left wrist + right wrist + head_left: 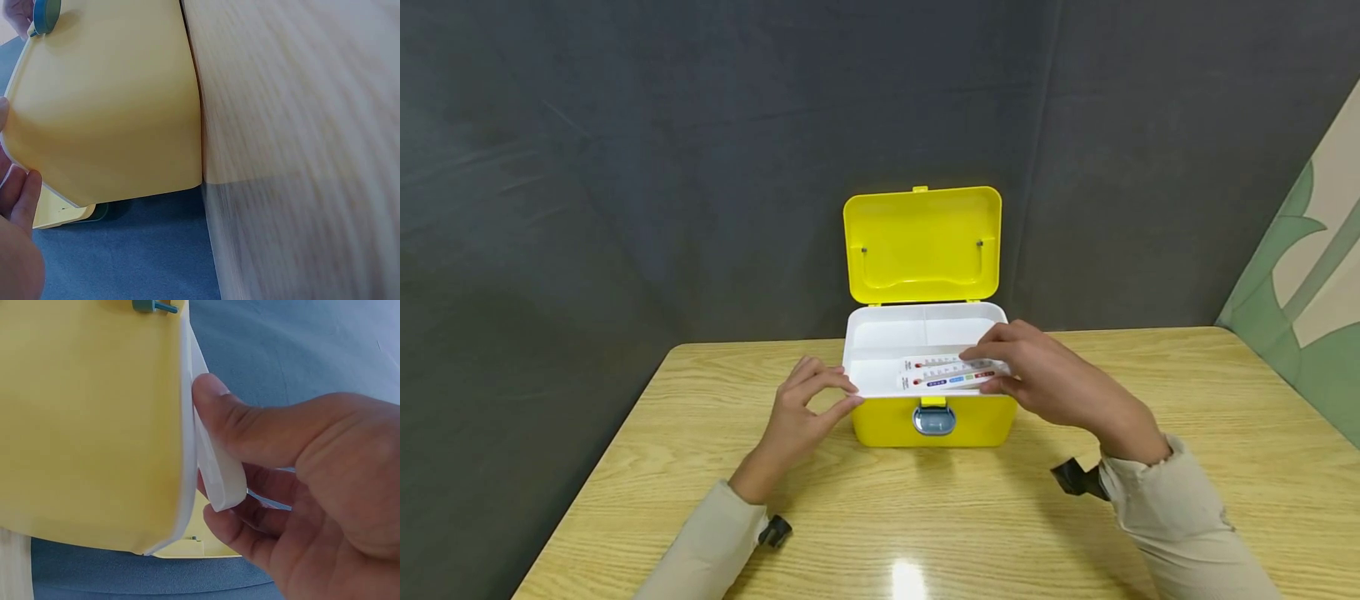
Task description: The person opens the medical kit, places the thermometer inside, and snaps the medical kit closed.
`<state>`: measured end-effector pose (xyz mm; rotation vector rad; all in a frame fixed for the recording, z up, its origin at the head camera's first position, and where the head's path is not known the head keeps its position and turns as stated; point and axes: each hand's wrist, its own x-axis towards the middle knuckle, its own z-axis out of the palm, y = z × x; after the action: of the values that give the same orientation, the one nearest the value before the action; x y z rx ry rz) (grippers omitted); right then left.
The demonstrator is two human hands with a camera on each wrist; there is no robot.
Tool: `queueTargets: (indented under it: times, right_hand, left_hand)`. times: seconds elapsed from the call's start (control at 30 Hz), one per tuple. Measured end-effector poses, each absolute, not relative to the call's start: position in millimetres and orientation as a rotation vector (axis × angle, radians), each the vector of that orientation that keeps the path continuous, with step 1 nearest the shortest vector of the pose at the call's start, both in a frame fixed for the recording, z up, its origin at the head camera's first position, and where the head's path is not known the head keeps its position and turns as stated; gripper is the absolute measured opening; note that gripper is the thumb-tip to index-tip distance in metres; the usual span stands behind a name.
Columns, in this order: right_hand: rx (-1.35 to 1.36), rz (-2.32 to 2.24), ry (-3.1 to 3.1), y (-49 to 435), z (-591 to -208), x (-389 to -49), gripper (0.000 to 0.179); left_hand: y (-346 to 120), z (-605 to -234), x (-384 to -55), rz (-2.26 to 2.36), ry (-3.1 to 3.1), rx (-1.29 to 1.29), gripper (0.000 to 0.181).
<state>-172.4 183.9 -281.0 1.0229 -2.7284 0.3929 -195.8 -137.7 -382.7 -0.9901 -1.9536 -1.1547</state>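
A yellow storage box (pixel 880 425) stands with its lid (pixel 925 246) raised at the back and a white inner tray (pixel 880 333) at its top. My left hand (pixel 797 412) holds the box's front left corner, thumb on the front rim and fingers on the side. With my right hand (pixel 1045 375) I grip a white thermometer (pixel 940 375) by its right end, thumb on the near side. Two scales with red bulbs and a coloured strip show on its face. It lies tilted over the front of the tray, and in the right wrist view its thick white end (pixel 225 481) sticks out past the rim.
A grey-blue latch (pixel 934 421) hangs on the box's front. The box stands on a wood-grain table (pixel 700 467), near its back edge. Behind rises a dark grey cloth (pixel 700 167), and a leaf-patterned panel (pixel 1307 275) is at the right.
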Motion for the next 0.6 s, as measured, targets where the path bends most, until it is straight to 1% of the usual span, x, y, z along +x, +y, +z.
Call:
queueTargets:
  times: [0.6]
  right_hand:
    - [1.077, 0.378, -2.732, 188.0, -282.1, -171.9, 0.037]
  left_hand:
    - [-138.2, -383.8, -196.1, -1.155, -1.969, -0.981, 0.026]
